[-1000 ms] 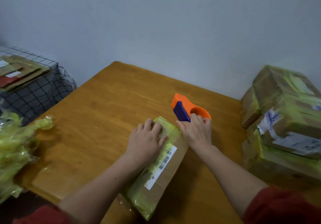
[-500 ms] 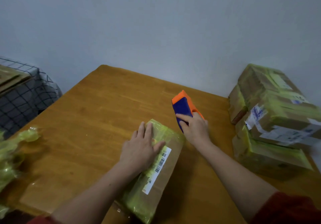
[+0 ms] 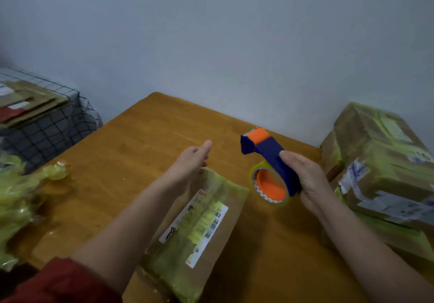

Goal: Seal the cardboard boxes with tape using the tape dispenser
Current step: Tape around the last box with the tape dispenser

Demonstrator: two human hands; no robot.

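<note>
Though a crumpled wad of yellow-green film (image 3: 21,197) lies well to the left of the left fingers, it looks like waste and plays no part in the sealing. The left hand (image 3: 189,161) hovers with its fingers (image 3: 206,145) straight and holding nothing, just above the far end of the cardboard box (image 3: 199,229). The box lies flat on the table (image 3: 131,152) and runs back from under those fingers toward the person. It is long and shallow, partly covered in glossy yellowish tape, with a white barcode label. It looks light and fairly stiff at the edges. The taped skin is probably slick, so a flat palm pressed on top, or a grip across the long sides, should steady it best. To the right of those fingers, and apart from them, the tape dispenser (image 3: 270,152) is held up off the table. The right hand (image 3: 307,182) has its fingers (image 3: 290,158) wrapped round the blue handle, with the tape roll (image 3: 270,186) hanging just below on its orange hub. The dispenser looks rigid and light; the handle is the place to hold it, clear of the head. Right of the right fingers sits a stack of boxes (image 3: 380,161).
</note>
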